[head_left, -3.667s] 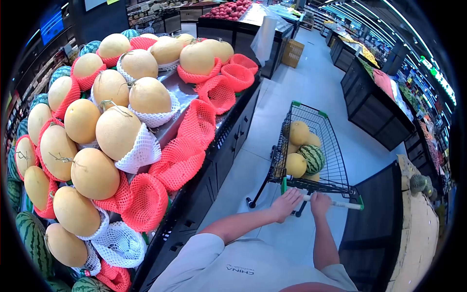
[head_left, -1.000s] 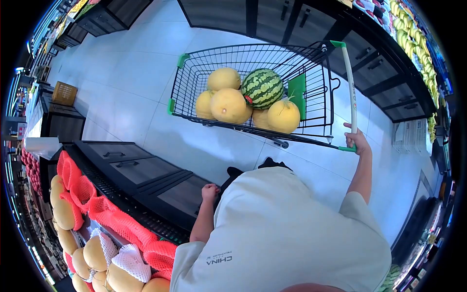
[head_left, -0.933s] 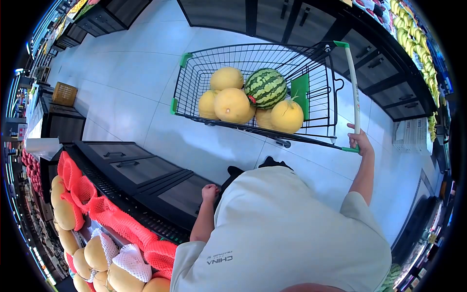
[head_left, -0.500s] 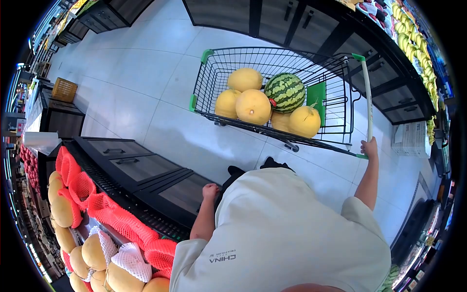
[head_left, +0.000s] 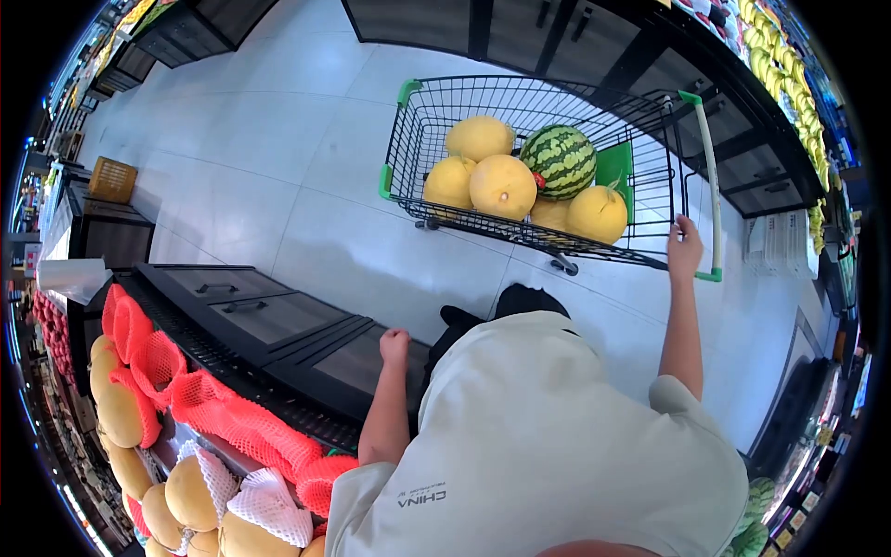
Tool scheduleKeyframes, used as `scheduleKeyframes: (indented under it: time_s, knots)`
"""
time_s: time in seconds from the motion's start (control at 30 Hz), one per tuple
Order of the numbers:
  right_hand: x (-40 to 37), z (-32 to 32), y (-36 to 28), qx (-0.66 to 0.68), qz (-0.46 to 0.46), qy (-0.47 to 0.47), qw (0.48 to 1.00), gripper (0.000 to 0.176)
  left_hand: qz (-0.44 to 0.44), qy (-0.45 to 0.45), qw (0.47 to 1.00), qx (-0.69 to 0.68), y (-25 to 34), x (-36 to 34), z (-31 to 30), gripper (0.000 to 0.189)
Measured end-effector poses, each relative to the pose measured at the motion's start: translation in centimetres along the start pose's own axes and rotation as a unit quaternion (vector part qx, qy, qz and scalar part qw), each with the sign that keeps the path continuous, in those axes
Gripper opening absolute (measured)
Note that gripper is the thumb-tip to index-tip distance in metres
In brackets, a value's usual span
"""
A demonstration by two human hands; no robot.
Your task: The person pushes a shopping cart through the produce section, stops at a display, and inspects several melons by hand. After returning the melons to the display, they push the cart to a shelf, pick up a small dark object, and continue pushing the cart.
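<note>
A wire shopping cart (head_left: 422, 200) with green corners stands on the floor in front of me. Inside it lie a striped watermelon (head_left: 560, 161) and several yellow melons (head_left: 502, 187). My right hand (head_left: 685, 249) is at the cart's near rear corner, its fingers curled at the black frame, just left of the pale push handle (head_left: 711, 176). Down by my left side, my left hand (head_left: 394, 345) is closed in a fist with nothing showing in it, above the dark display cabinet (head_left: 357, 364).
Melons in white foam nets (head_left: 269, 506) and red netting (head_left: 241, 422) fill the stand at lower left. Bananas (head_left: 784, 79) line the counter at upper right, above dark cabinets (head_left: 603, 46). A yellow crate (head_left: 112, 179) sits at far left; pale stacked crates (head_left: 780, 243) stand at right.
My right hand has left the push handle and moved left and up to the cart's rear corner. The cart sits slightly farther right and up in view. My left hand stays closed.
</note>
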State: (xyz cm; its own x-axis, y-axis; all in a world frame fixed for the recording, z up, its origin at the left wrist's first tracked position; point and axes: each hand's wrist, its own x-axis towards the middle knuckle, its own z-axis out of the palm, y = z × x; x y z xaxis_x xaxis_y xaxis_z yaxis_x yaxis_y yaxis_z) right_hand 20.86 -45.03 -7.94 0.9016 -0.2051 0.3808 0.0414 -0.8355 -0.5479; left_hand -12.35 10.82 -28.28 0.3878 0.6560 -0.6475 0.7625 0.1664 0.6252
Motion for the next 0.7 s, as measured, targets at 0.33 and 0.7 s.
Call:
scheduleKeyframes:
  time_s: [0.33, 0.7]
  knots:
    - [-5.8, 6.0, -9.7, 0.033, 0.014, -0.256, 0.966, 0.038, 0.213, -0.178, 0.955, -0.107, 22.4, -5.2, 4.7, 0.032]
    - [-3.3, 21.8, -12.1, 0.192, 0.245, -0.376, 0.873, 0.050, 0.114, -0.254, 0.959, -0.061, 31.9, -1.9, 11.8, 0.057]
